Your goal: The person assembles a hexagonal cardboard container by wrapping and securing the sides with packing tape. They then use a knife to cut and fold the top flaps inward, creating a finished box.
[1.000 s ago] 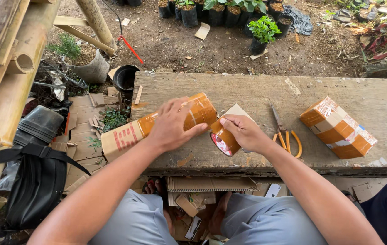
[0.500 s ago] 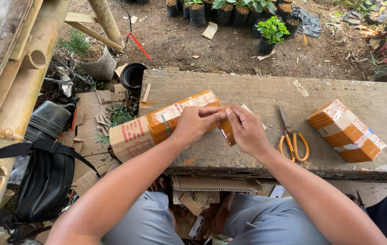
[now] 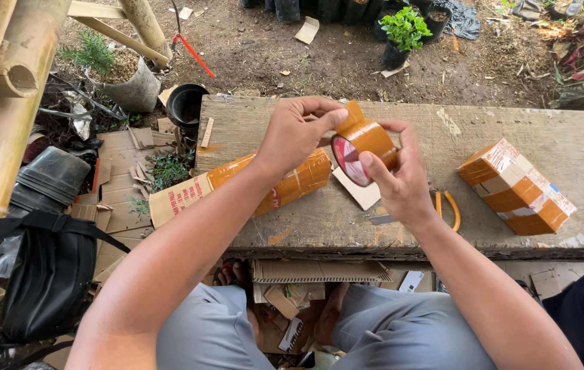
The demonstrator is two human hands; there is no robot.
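The roll of brown packing tape (image 3: 364,147) is lifted clear of the weathered wooden plank bench (image 3: 401,226) and sits between both hands, above the bench's middle. The right hand (image 3: 401,181) cradles the roll from below and behind, its thumb pressed on the red inner core facing the camera and its fingers curled over the far rim, so the grasp is wrapped firmly around the roll. The left hand (image 3: 299,133) comes in from the left at the top of the roll; its thumb and forefinger are pinched together on the loose brown end of the tape that stands up from the roll's upper edge. Directly beneath the left forearm lies one long cardboard box partly wrapped in brown tape (image 3: 237,188), resting on the bench with its bare end overhanging the left edge. Well apart, near the bench's right end, sits one smaller cardboard parcel crossed with brown tape bands (image 3: 518,185). One pair of orange-handled scissors (image 3: 449,209) lies on the bench just behind the right wrist, mostly hidden by it. One flat scrap of pale cardboard (image 3: 360,192) lies on the wood under the roll. Beyond the bench's left corner stands one empty black plastic pot (image 3: 186,106), and one black bag with straps (image 3: 49,274) rests on the ground at the left.
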